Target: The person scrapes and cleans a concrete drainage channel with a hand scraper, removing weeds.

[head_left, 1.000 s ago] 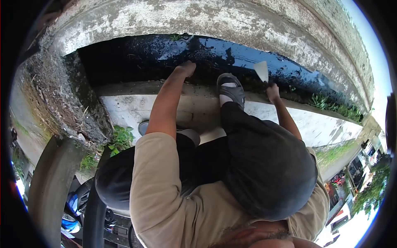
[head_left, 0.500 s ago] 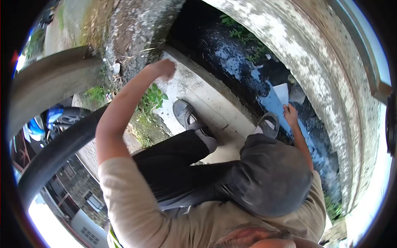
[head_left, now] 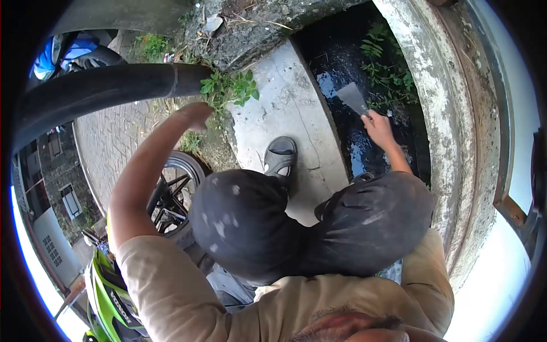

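Observation:
My right hand (head_left: 379, 130) is closed around the handle of a scraper (head_left: 352, 98) with a wide, flat, grey blade. It holds the scraper over the dark water of a drainage channel (head_left: 356, 151), blade pointing up and left in the head view. My left hand (head_left: 198, 116) hangs in the air with loosely bent fingers and nothing visible in it, just below a thick black pipe (head_left: 125, 81) and near a leafy green plant (head_left: 242, 88). Both my knees are bent. My sandalled foot (head_left: 280, 155) rests on a concrete ledge (head_left: 285, 97) beside the channel.
A weathered, curved wall (head_left: 441, 108) borders the channel on the right. Leafy weeds (head_left: 387, 74) hang over the water. Rough stonework (head_left: 245, 34) stands at the top. On the left are a green motorcycle (head_left: 114, 296), a wheel (head_left: 176, 194) and brick paving (head_left: 102, 137).
My view has shifted and I am crouched lower. My left arm has come down and back from over the ledge. My right hand still grips the scraper, its blade now turned left.

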Motion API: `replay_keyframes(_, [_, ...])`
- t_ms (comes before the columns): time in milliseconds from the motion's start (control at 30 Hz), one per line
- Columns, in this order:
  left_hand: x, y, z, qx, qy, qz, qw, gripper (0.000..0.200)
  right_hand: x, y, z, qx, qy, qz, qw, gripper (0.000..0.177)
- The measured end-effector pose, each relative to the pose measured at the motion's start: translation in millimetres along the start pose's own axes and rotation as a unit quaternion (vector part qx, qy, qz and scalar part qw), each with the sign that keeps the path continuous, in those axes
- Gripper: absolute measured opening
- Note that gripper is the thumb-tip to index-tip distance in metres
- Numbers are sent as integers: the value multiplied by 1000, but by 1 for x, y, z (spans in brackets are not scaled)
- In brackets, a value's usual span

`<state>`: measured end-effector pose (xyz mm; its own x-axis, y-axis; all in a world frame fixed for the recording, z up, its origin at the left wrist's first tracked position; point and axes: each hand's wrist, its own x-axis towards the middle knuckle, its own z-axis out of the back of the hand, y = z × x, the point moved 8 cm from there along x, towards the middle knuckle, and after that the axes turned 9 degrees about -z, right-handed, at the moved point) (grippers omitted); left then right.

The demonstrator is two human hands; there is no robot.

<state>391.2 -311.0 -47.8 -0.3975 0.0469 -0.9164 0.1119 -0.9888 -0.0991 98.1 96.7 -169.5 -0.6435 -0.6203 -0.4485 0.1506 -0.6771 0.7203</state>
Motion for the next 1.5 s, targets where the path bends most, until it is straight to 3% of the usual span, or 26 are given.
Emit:
replay_keyframes(133, [41,13,-7,54,-46,17,997,62,-44,51,-38,34,-27,4,999,20])
replay_keyframes(167, [61,18,-10,118,-125,-71,983,63,-62,68,-43,55,-57,11,997,25])
replay_keyframes(200, [72,15,4,138,-128,-99,977,61,-76,74,-56,66,-74,-2,995,26])
replay_keyframes(267, [102,1,25,210,-85,-137,964,56,-111,88,-67,118,34,-13,992,25])
replay_keyframes(300, [122,-2,29,226,-31,-141,963,52,-132,95,-56,74,2,7,997,25])
replay_keyframes(333, [138,-12,36,254,8,-151,955,52,-152,86,-36,78,-39,-45,995,25])
replay_keyframes(367, [139,-42,57,254,-60,-256,931,42,-170,90,-24,72,-28,-45,996,25])
replay_keyframes(433, [160,-87,76,294,100,-288,906,28,-213,73,-12,77,-48,-78,993,25])
replay_keyframes(467, [174,-100,84,327,108,-316,884,28,-235,61,-3,105,-81,-79,988,26])
replay_keyframes(567, [214,-138,136,215,20,-261,941,21,-288,47,8,135,-120,-89,980,27])
replay_keyframes(667, [192,-229,156,420,83,-302,852,26,-343,11,-5,176,-127,-91,972,28])
replay_keyframes(700, [185,-251,163,359,99,-290,882,28,-363,-14,-8,251,-132,-140,949,27])
replay_keyframes(733, [179,-270,169,370,94,-293,877,28,-381,-39,-12,323,-133,-182,919,27])
replay_keyframes(767, [171,-289,176,325,59,-303,894,29,-399,-66,-10,308,-199,-229,902,26])
replay_keyframes(800, [164,-307,180,276,24,-312,909,29,-405,-85,-12,306,-206,-225,902,26])
replay_keyframes(867, [151,-334,173,306,24,-323,895,29,-460,-129,-9,243,-420,-395,780,25])
replay_keyframes(900, [141,-349,174,319,24,-309,896,29,-483,-141,-17,334,-423,-409,736,31])
replay_keyframes(1000, [111,-410,177,344,0,-281,896,30,-565,-177,-27,264,-495,-425,710,35])
replay_keyframes(1100, [79,-484,175,347,-22,-325,880,29,-661,-272,-74,232,-409,-548,692,37])
replay_keyframes(1167, [63,-535,175,377,-45,-366,850,29,-728,-300,-86,334,-412,-574,624,33])
replay_keyframes(1200, [56,-561,173,395,-52,-371,839,28,-760,-324,-98,313,-439,-591,600,31])
replay_keyframes(1233, [48,-589,167,411,-57,-378,828,28,-790,-360,-120,319,-422,-627,571,41])
replay_keyframes(1333, [39,-653,146,412,-55,-414,810,29,-830,-397,-108,177,-354,-682,615,30])
replay_keyframes(1500, [65,-703,105,417,-21,-427,802,30,-778,-420,-64,192,-198,-698,661,31])
